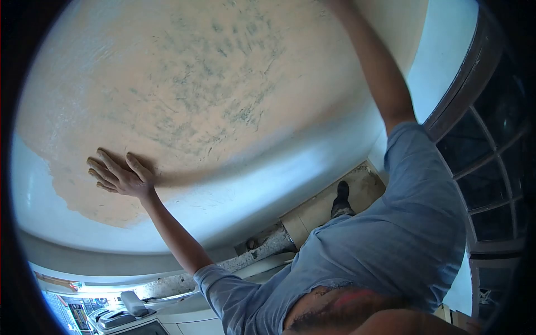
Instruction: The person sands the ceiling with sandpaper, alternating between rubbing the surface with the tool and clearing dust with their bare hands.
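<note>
My left hand (pixel 124 177) lies with its fingers spread against the wall (pixel 234 67), near the lower left border of a peach-coloured, plastered-looking patch. Nothing is in that hand, and its fingertips look dusty. The patch has many dark greenish scuffs across its middle, and pale smooth wall surrounds it. My right arm (pixel 385 78) reaches up along the wall. Its forearm runs off the top edge, so the right hand is out of sight.
A window or door with a dark grid frame (pixel 469 212) stands at the right. Below, a foot in a dark boot (pixel 341 194) rests on the tiled floor (pixel 304 218). A rough ledge (pixel 262 250) runs along the wall's base. Assorted objects lie at the lower left.
</note>
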A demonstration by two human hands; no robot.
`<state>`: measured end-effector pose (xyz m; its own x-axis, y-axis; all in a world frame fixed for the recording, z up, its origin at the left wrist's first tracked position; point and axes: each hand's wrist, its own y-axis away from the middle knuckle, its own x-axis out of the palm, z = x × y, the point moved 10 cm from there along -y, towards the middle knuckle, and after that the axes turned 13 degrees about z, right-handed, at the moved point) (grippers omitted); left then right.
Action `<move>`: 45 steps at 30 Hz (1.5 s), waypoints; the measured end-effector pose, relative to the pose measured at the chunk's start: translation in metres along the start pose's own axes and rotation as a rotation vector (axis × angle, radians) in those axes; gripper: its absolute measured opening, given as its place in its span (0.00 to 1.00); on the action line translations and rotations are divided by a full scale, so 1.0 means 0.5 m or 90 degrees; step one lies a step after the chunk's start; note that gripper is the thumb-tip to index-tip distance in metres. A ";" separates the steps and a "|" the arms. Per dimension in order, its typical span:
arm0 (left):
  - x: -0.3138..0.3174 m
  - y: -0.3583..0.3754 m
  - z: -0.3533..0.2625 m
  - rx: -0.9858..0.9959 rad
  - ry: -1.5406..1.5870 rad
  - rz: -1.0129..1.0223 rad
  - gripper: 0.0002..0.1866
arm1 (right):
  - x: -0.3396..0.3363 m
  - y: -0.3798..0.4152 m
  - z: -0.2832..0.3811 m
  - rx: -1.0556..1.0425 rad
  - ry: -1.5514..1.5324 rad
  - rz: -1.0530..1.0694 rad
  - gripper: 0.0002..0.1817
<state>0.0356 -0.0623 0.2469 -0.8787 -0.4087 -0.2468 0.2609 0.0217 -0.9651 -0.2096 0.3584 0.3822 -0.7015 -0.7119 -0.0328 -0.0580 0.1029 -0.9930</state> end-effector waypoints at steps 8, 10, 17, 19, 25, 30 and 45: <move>-0.009 -0.004 -0.006 0.005 -0.019 -0.010 0.34 | 0.052 0.598 0.084 0.095 -0.112 0.163 0.19; -0.008 -0.002 -0.010 0.022 -0.016 -0.005 0.33 | 0.035 0.486 0.071 -0.052 -0.120 0.162 0.18; -0.004 -0.001 -0.008 0.007 -0.004 -0.006 0.34 | 0.008 0.063 -0.041 -0.034 -0.012 0.089 0.25; -0.004 -0.002 -0.008 0.019 0.013 -0.007 0.34 | 0.074 0.208 -0.147 0.111 0.038 0.178 0.22; -0.013 0.000 -0.009 0.018 0.005 -0.013 0.33 | 0.024 0.611 -0.003 0.124 -0.116 0.121 0.19; -0.006 -0.001 -0.007 0.023 0.003 -0.015 0.33 | 0.067 0.343 -0.093 0.000 -0.060 0.173 0.18; -0.006 0.005 -0.008 0.021 -0.011 0.015 0.33 | 0.035 0.431 0.163 -0.050 -0.074 0.121 0.17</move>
<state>0.0370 -0.0573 0.2449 -0.8656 -0.4235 -0.2672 0.2942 0.0017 -0.9557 -0.1764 0.3115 0.1584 -0.6186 -0.7497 -0.2352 0.0082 0.2932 -0.9560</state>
